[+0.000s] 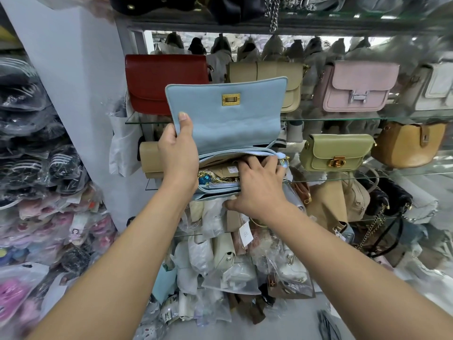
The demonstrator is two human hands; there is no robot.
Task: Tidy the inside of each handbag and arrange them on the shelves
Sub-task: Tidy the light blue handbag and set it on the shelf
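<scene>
In the head view, your left hand (177,153) pinches open the soft flap of the light blue handbag (228,119) before the glass shelves (343,118), while your right hand (257,185) curls inside, thumb underneath (it looks light and floppy, so support the base).

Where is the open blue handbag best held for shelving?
Probably grip the blue handbag by its body from below: the flap stands open, pinched by the left hand, and the right hand has fingers in the mouth, thumb underneath.
</scene>
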